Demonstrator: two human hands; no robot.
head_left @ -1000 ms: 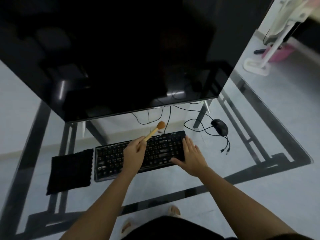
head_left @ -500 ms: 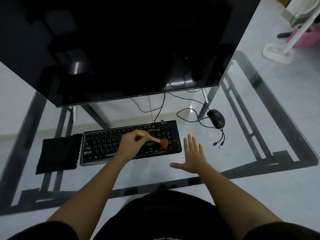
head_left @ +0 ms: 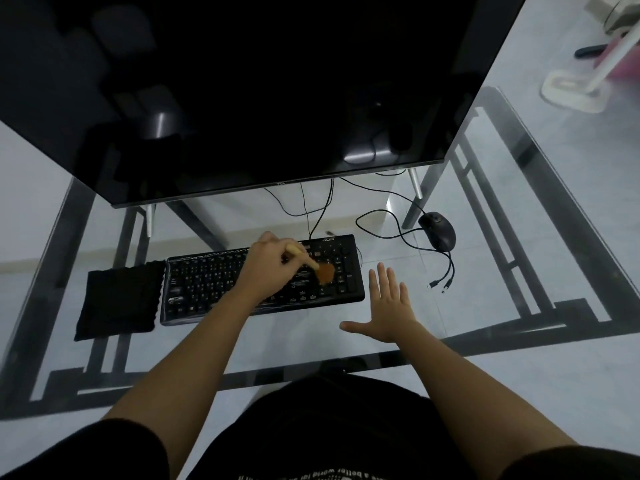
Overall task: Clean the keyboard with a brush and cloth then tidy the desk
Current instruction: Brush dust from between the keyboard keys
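A black keyboard point(head_left: 214, 289) lies on the glass desk point(head_left: 502, 271) below the monitor. My left hand point(head_left: 268, 263) is over its middle, shut on a small wooden brush point(head_left: 323, 271) whose orange bristles touch the keys on the right part. A black cloth point(head_left: 119, 301) lies flat just left of the keyboard. My right hand point(head_left: 386, 308) rests flat on the glass with fingers spread, just off the keyboard's right front corner, holding nothing.
A large dark monitor point(head_left: 259, 91) stands over the back of the desk. A black mouse point(head_left: 438, 230) sits to the right of the keyboard, with loose cables point(head_left: 441, 268) trailing toward two plugs. A white stand point(head_left: 575, 88) is on the floor at far right.
My left hand swung the brush from pointing up behind the keyboard down onto the right-hand keys. My right hand came off the keyboard's right end onto the glass beside it.
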